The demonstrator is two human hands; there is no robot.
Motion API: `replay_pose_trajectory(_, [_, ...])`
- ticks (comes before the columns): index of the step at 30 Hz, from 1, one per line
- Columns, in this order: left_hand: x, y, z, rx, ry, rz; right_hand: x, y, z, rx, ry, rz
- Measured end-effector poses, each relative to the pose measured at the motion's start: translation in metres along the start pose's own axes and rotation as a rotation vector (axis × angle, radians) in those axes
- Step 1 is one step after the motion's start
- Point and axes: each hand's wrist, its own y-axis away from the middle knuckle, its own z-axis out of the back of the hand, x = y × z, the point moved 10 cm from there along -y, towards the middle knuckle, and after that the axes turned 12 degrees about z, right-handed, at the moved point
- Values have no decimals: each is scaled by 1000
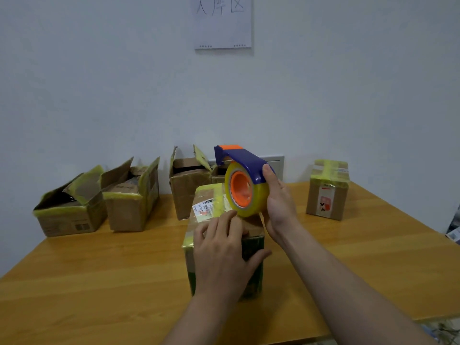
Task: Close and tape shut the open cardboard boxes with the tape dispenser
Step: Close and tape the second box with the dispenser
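Box (204, 212) in the middle sits right under the left grip (224, 250), with its flaps down. The left grip lies spread out on the near end of the box top. Its fingers are loose and flat, its thumb hangs down the side, and it clenches nothing. The right grip (278, 202) is wrapped round the dispenser (245, 185). It holds it up just past the left grip's fingertips, over the far part of the box top. The roll looks very close to the top, but I cannot tell if it touches.

I think this is the taping step for this box. Next, the tape end has to be stuck down. Then the right grip must pull the dispenser in a straight line along the crack while the left grip presses the flaps shut.

Far off to the left of the left grip stand an open box (69, 215) and a second open box (132, 202). A third open box (189, 185) stands beyond the left grip. A taped box (327, 192) stands off to the right of the right grip. All are on the desk (99, 282). The open ones look not yet done.

The left grip hides the crack between the flaps. Clear tape is hard to see, so I cannot say how much is on the top. Something small behind the dispenser is mostly hidden. The paper (222, 21) on the wall is cut off at the top.
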Motion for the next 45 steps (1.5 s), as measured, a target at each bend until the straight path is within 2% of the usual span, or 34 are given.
replay_pose_trajectory(6, [39,-10,15,-66,36,94,32,-1,25,-215,-84,157])
replay_pose_trajectory(13, [49,-14,20,-23,86,53,49,-2,22,-206,-49,187])
replay_pose_trajectory(15, [55,-17,22,36,153,32,50,-2,20,-203,-35,182])
replay_pose_trajectory(18, [72,-20,24,213,308,-19,53,-2,19,-199,-15,173])
replay_pose_trajectory(21, [104,-27,28,362,479,69,56,-3,21,-201,-9,159])
replay_pose_trajectory(23, [126,-37,38,302,479,167,58,-3,21,-199,-3,156])
replay_pose_trajectory(27, [142,-46,56,101,269,298,61,-1,17,-182,17,155])
replay_pose_trajectory(30, [101,-31,64,53,245,233,59,1,12,-156,16,150])
replay_pose_trajectory(32, [66,-14,49,201,207,215,59,2,8,-131,17,159])
replay_pose_trajectory(34, [42,2,26,346,5,191,58,4,5,-104,30,165])
replay_pose_trajectory(37, [32,1,17,344,-140,146,60,6,5,-72,50,167])
replay_pose_trajectory(39, [39,-3,18,364,-35,118,64,5,8,-65,56,172])
replay_pose_trajectory(42, [53,-7,22,446,250,64,69,3,12,-62,50,167])
replay_pose_trajectory(45, [59,-10,18,557,351,16,69,3,12,-27,38,157])
